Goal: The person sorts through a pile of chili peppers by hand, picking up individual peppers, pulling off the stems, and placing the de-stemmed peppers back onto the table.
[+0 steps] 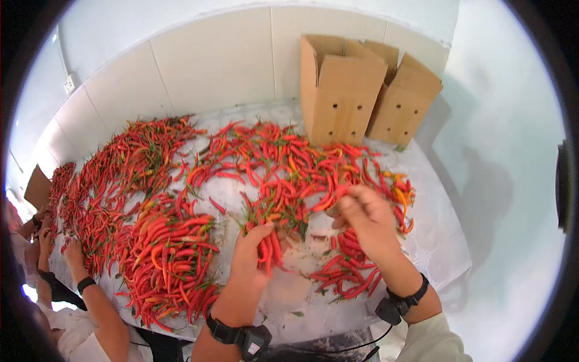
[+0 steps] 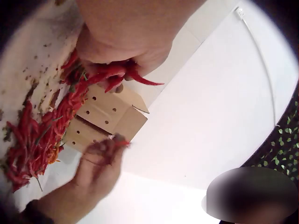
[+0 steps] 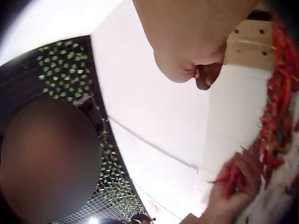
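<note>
white-covered desk point(image 1: 435, 238): left hand point(image 1: 246, 256) grips slender red chilli bunch point(image 1: 275, 246), lying left of right hand point(image 1: 371, 226), which pinches another chilli point(image 1: 342, 190).

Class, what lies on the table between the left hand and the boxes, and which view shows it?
Loose chillies, mostly red with some orange, lie between the left hand and the boxes, as the head view shows.

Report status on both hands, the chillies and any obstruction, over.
Left hand gripping a bunch of red chillies. Right hand pinching at least one chilli. Cardboard boxes at the back, apart from both hands.
</note>
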`<state>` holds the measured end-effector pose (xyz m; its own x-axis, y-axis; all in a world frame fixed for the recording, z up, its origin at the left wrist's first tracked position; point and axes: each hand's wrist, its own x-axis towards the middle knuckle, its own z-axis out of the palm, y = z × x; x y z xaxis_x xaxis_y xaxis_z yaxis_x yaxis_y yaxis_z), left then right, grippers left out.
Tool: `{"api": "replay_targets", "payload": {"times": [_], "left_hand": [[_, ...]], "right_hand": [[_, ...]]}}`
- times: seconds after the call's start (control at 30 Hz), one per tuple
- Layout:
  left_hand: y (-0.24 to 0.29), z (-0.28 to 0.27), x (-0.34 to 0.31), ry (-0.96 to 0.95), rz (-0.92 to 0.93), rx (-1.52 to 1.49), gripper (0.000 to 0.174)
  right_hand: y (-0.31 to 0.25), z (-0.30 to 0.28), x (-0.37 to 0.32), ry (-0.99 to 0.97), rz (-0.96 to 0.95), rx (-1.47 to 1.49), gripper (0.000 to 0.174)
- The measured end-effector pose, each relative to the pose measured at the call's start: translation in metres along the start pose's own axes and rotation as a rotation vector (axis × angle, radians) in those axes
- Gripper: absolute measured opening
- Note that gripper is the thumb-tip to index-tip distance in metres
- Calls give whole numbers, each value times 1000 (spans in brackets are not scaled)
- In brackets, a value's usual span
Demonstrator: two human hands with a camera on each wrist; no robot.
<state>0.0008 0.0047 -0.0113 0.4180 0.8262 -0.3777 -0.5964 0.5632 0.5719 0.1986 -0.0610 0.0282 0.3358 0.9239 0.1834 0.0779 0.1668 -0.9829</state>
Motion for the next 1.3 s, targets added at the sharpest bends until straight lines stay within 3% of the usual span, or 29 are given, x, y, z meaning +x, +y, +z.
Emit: {"api": "replay_targets", "payload": {"times": [0.07,0.13,0.2,0.23,0.3,0.37,0.43,0.5,0.57,0.63,0.73,0.83,0.93,1.07,1.3], "left_hand": [[0,-6,2,20,-10,-46,21],[1,-10,2,-5,-53,-43,21],[1,-10,1,-15,-88,-64,19],[1,-9,1,-23,-78,-57,18],[0,-8,1,-36,-57,-49,18],[2,-9,3,-21,-97,-61,17],[1,-11,4,-14,-110,-60,17],[0,-8,1,-23,-104,-58,16],[3,-2,-3,-7,-86,-50,16],[4,7,-10,38,-67,-59,16],[2,-9,0,-83,-66,-19,16],[1,-9,1,-61,-91,-67,16],[3,2,-4,25,-103,-100,15],[7,-2,-4,-23,-73,-79,11],[8,-3,-2,-42,-59,-71,13]], "right_hand": [[-44,-7,6,196,-334,-72,20],[-93,-14,14,569,-717,-284,24],[-139,-20,31,791,-1066,-179,27],[-158,-23,42,857,-1252,-200,27],[-185,-21,67,933,-1409,-198,28],[-193,-26,105,908,-1422,-387,31],[-181,-19,141,868,-1189,-695,34],[-159,-21,178,576,-497,-1042,36],[-104,-39,191,484,-642,-1083,37],[-83,-49,160,373,-707,-1085,40],[-54,-57,88,105,-362,-872,43],[-20,-70,26,-87,-335,-859,50],[-3,-72,-26,-181,-308,-1023,64],[13,-50,-58,-269,-224,-1236,82],[41,7,-34,-240,-354,-1201,71]]}}
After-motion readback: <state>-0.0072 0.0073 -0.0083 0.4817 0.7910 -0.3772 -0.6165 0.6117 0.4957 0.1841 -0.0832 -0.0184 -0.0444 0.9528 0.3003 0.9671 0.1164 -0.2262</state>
